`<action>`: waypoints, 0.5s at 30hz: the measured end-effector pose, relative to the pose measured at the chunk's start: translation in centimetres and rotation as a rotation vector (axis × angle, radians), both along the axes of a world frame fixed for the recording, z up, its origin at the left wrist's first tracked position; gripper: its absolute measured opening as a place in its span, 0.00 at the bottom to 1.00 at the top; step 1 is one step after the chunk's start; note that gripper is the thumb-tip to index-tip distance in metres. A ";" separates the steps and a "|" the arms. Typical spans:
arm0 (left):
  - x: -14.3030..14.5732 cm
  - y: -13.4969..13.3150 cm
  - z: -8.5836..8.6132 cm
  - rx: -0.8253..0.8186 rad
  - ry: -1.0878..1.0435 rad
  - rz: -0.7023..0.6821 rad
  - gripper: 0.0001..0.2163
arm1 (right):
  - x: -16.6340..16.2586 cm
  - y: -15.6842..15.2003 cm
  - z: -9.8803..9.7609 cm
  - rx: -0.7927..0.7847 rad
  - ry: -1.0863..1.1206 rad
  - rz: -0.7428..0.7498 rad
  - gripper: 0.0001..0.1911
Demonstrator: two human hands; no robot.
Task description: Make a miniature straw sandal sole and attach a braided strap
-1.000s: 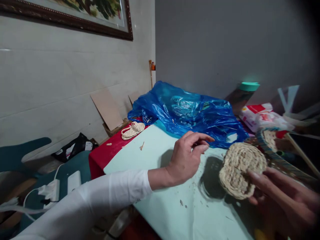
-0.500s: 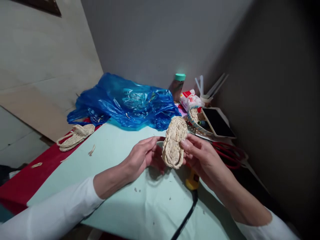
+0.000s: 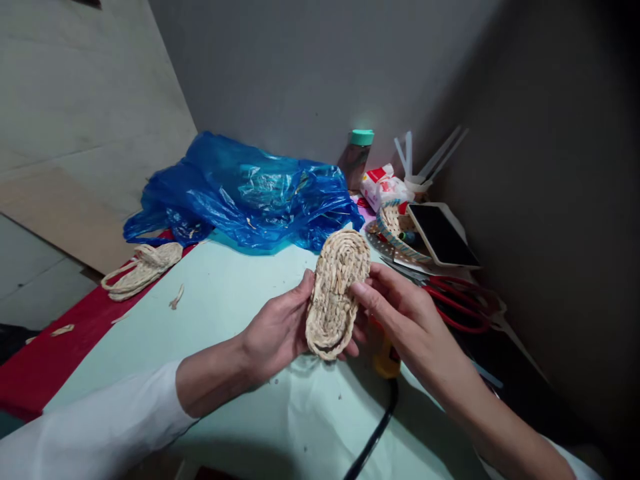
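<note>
A small oval woven straw sole is held up above the pale green table. My left hand cups it from below and the left, fingers curled behind it. My right hand grips its right edge, thumb on the woven face. A second woven straw sandal with looped straps lies at the table's left edge, on the red cloth. Both my sleeves are white.
A crumpled blue plastic bag lies at the back. To the right are a green-capped bottle, a red and white packet, a small woven basket, a phone, red-handled scissors and a yellow tool with a black cord. Straw scraps dot the table.
The view swung right and down. My left hand came in from the open air to cup the sole, which both hands now hold, turned upright and lower than before.
</note>
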State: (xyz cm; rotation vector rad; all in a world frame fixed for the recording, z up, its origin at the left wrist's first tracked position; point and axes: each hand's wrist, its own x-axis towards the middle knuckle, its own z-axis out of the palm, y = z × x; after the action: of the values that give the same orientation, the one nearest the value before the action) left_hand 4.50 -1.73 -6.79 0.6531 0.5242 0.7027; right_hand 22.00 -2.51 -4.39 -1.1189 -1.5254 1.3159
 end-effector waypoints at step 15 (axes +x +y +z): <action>1.4 0.5 0.9 -0.061 -0.001 0.374 0.24 | -1.2 -1.8 -0.4 0.988 -0.666 -0.013 0.04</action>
State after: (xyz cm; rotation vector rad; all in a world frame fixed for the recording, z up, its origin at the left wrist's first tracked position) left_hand 5.92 -1.26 -5.89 0.5013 0.6735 1.0337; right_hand 20.85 -4.28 -4.83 -0.8918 -2.2416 0.0223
